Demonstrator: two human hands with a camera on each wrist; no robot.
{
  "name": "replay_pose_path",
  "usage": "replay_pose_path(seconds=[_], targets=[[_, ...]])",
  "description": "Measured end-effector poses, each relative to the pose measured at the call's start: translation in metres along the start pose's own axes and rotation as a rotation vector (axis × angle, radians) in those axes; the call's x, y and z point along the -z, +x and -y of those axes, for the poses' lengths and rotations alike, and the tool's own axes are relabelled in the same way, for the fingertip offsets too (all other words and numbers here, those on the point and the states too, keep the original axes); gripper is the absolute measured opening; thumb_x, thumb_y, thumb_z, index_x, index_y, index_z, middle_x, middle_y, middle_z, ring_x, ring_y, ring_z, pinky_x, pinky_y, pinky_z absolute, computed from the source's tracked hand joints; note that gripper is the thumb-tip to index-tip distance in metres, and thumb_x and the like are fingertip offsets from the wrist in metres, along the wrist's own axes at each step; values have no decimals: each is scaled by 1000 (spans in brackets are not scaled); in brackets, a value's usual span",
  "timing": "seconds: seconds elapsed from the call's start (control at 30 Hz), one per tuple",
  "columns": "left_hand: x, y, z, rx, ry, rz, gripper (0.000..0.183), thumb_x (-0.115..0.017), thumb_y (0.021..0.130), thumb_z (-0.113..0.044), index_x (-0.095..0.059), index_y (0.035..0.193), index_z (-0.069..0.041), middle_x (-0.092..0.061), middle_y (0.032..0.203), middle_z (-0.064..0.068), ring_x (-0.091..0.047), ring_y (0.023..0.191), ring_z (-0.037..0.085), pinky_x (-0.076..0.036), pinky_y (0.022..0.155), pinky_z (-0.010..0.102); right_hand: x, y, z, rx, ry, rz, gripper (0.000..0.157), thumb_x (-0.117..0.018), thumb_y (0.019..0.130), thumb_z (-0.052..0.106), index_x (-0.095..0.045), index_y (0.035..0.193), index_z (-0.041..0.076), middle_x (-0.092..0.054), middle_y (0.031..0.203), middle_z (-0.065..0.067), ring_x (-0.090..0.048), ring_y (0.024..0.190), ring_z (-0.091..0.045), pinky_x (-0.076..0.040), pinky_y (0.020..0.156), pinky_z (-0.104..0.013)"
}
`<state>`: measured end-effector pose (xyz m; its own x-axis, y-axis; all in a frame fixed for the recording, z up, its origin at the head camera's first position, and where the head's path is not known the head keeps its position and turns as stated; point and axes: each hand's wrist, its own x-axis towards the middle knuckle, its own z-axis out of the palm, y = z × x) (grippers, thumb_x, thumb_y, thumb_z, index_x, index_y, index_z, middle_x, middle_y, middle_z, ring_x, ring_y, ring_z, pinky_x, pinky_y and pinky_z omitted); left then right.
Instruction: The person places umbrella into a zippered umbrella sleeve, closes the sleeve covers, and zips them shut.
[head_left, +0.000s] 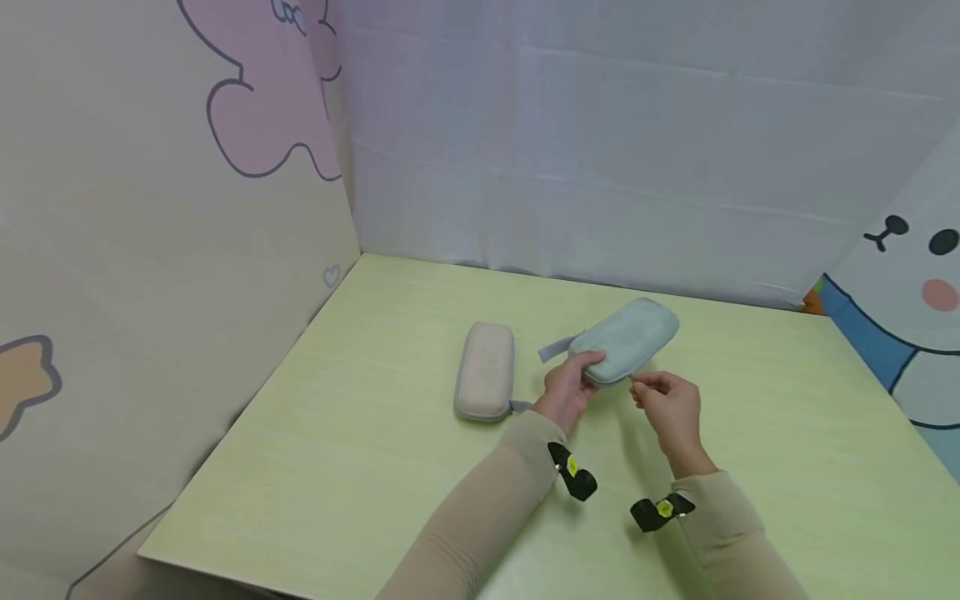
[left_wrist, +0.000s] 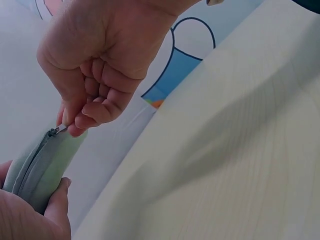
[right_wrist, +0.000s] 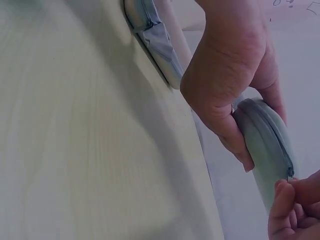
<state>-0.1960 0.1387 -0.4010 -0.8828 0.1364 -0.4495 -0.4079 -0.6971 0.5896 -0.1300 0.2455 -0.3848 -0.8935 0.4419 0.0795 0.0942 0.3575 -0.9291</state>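
My left hand point(head_left: 567, 392) grips a pale green zippered case point(head_left: 628, 337) by its near left end, thumb on top and fingers beneath, holding it above the table. A grey strap point(head_left: 556, 348) sticks out from the case's left end. With thumb and forefinger, my right hand point(head_left: 670, 412) pinches the small metal zipper pull point(left_wrist: 61, 128) on the case's near edge. The left wrist view shows the zipper point(left_wrist: 35, 160) running along the case's side. To the left of my left hand, a beige case point(head_left: 485, 371) with grey edging lies flat on the table.
The light yellow-green table point(head_left: 360, 467) meets a white curtain point(head_left: 600, 167) at the back and a printed wall point(head_left: 150, 208) on the left. Another cartoon panel point(head_left: 907, 333) stands at the right. A grey strap point(right_wrist: 159, 42) lies beside the beige case.
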Motion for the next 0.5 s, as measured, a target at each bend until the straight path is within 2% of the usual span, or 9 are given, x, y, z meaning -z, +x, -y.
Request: replay_pose_path(seconds=[0.1, 0.27, 0.33, 0.5], targets=[[-1, 0, 1, 5, -9, 21, 43, -74, 70, 4, -59, 111, 7, -65, 96, 13, -62, 87, 22, -49, 79, 34, 1, 1, -1, 18, -5, 17, 18, -53, 88, -2, -61, 99, -14, -63, 73, -5, -58, 62, -6, -49, 57, -18], [-1, -1, 0, 18, -19, 47, 45, -74, 70, 3, -58, 112, 6, -64, 98, 14, -62, 88, 23, -49, 81, 34, 4, 3, -1, 120, -188, 120, 19, -49, 91, 0, -59, 99, -13, -63, 79, -14, -56, 65, -9, -48, 56, -19], [-1, -1, -1, 24, -18, 56, 44, -74, 70, 2, -59, 111, 5, -65, 97, 14, -62, 88, 23, -49, 81, 34, 5, 2, -1, 156, -228, 155, 21, -48, 92, 3, -58, 103, -12, -63, 82, -17, -56, 66, -11, -48, 56, -19], [-2, -2, -5, 11, -17, 66, 42, -74, 71, 2, -59, 109, 4, -64, 97, 14, -62, 87, 22, -49, 81, 35, 6, 2, 1, 171, -178, 240, 35, -46, 98, 19, -52, 115, -11, -62, 93, -23, -59, 75, -17, -50, 63, -23]])
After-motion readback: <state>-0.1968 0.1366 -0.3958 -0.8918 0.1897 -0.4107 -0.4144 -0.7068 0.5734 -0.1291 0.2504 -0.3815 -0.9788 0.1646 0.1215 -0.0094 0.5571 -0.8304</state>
